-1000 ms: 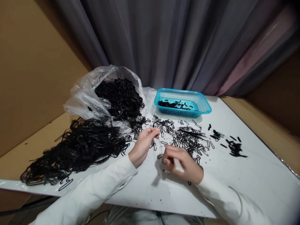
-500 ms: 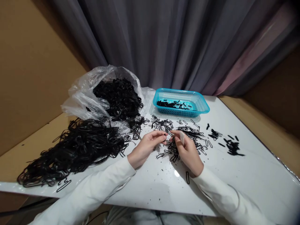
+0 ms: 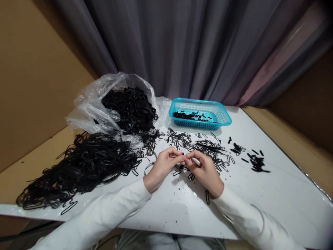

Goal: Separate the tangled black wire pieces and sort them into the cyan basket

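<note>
My left hand (image 3: 162, 169) is closed in a pinch on a small black piece (image 3: 182, 153), whose dark tip shows above the fingertips. Against it, my right hand (image 3: 206, 171) is closed too, its thumb and index finger meeting the left fingertips. A small white piece (image 3: 196, 161) shows among the right fingers; its kind cannot be made out. Beneath both hands lie scattered thin black loops (image 3: 210, 147), some partly hidden by the fingers. A thin strip (image 3: 146, 168) curves out beside my left hand.
A large heap of tangled black strips (image 3: 88, 166) covers the table's left side. Behind it, a clear plastic bag (image 3: 88, 100) spills more black strips. A blue basket (image 3: 226, 119) at the back holds short black pieces. Small black piles (image 3: 256, 161) lie on the right.
My hands have come together, with the right fingertips now touching the left ones. The white piece has tilted lower among the right fingers. A thin strip now shows beside my left hand.
</note>
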`<state>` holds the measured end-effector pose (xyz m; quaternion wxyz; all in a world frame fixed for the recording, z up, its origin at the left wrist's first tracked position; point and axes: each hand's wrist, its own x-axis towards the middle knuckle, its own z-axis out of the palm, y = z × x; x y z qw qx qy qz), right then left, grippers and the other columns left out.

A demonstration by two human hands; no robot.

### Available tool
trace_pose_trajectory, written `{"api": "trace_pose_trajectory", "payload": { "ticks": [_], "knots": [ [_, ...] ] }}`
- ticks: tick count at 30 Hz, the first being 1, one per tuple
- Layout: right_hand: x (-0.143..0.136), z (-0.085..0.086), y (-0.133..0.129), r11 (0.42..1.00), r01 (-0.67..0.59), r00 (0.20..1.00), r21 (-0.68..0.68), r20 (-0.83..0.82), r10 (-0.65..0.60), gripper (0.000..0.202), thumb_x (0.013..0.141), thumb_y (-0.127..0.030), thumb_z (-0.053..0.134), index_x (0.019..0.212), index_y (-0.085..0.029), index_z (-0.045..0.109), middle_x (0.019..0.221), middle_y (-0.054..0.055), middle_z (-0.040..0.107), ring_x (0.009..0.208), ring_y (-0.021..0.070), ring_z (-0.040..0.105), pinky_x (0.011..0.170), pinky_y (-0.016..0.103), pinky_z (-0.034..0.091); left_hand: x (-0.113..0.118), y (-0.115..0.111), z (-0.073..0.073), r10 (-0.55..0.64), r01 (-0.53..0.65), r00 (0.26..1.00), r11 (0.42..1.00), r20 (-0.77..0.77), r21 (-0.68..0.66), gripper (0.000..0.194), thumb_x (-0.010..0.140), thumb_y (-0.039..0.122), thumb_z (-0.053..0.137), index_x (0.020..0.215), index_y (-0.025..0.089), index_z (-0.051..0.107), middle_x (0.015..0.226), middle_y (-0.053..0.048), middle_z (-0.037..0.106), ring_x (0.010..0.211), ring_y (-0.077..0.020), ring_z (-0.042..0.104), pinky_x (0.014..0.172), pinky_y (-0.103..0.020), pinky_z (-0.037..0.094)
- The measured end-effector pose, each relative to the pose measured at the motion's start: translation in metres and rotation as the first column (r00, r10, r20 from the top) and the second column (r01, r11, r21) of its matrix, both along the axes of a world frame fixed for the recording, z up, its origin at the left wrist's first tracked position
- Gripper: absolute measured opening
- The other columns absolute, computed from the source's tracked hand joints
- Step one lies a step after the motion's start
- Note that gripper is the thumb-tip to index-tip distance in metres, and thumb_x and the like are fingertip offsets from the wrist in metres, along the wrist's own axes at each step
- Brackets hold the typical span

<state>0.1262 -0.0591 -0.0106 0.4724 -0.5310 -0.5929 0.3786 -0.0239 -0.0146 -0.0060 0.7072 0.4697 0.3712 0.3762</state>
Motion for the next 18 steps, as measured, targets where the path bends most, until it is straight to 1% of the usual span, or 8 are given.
{"api": "trace_pose_trajectory", "payload": {
  "ticks": [2, 5, 11, 14, 18],
  "knots": [
    [-0.0003, 0.0006, 0.0006, 1.000, -0.007, 1.000, -0.015, -0.020, 0.007, 0.007, 0.081, -0.027, 0.059, 0.080, -0.020, 0.061, 0.075, 0.002, 0.068, 0.068, 0.0151, 0.061, 0.061, 0.026, 0.046, 0.0010, -0.0013, -0.0007, 0.016, -0.016, 1.000, 1.000, -0.004, 0.002, 0.017, 0.073, 0.025, 0.072, 0.075, 0.015, 0.059, 0.073, 0.001, 0.064, 0.067, -0.0099, 0.059, 0.069, -0.024, 0.044],
    [-0.0016, 0.0017, 0.0013, 0.999, -0.008, 0.999, -0.033, -0.037, 0.007, 0.010, 0.081, -0.028, 0.059, 0.080, -0.020, 0.063, 0.076, 0.002, 0.069, 0.067, 0.0146, 0.061, 0.060, 0.026, 0.045, 0.0015, -0.0022, -0.0025, 0.038, -0.038, 0.999, 0.999, -0.012, 0.010, 0.018, 0.075, 0.029, 0.071, 0.075, 0.015, 0.060, 0.073, 0.000, 0.065, 0.068, -0.0104, 0.059, 0.071, -0.025, 0.045],
    [-0.0019, 0.0028, 0.0017, 0.997, -0.006, 1.000, -0.074, -0.021, 0.005, 0.015, 0.080, -0.031, 0.060, 0.074, -0.018, 0.062, 0.069, 0.002, 0.066, 0.061, 0.0137, 0.056, 0.056, 0.026, 0.041, 0.0022, -0.0026, -0.0051, 0.034, -0.032, 0.999, 0.999, -0.039, 0.036, 0.019, 0.076, 0.031, 0.070, 0.075, 0.014, 0.063, 0.071, 0.000, 0.064, 0.067, -0.0109, 0.059, 0.070, -0.024, 0.044],
    [-0.0015, 0.0043, 0.0018, 0.996, -0.014, 1.000, -0.089, -0.018, 0.013, 0.016, 0.081, -0.031, 0.059, 0.072, -0.017, 0.061, 0.068, 0.002, 0.066, 0.060, 0.0133, 0.055, 0.056, 0.026, 0.040, 0.0025, -0.0026, -0.0037, 0.025, -0.022, 0.998, 0.998, -0.051, 0.053, 0.018, 0.077, 0.030, 0.069, 0.076, 0.014, 0.062, 0.069, 0.001, 0.063, 0.064, -0.0102, 0.057, 0.067, -0.023, 0.044],
    [-0.0026, 0.0054, 0.0018, 0.994, -0.038, 0.998, -0.100, -0.044, 0.033, 0.013, 0.080, -0.029, 0.058, 0.074, -0.018, 0.060, 0.070, 0.001, 0.066, 0.063, 0.0135, 0.058, 0.060, 0.027, 0.043, 0.0029, -0.0027, -0.0019, 0.015, -0.010, 0.998, 0.997, -0.059, 0.077, 0.016, 0.078, 0.029, 0.068, 0.077, 0.015, 0.060, 0.073, 0.001, 0.063, 0.065, -0.0107, 0.058, 0.068, -0.024, 0.044]
  ]
}}
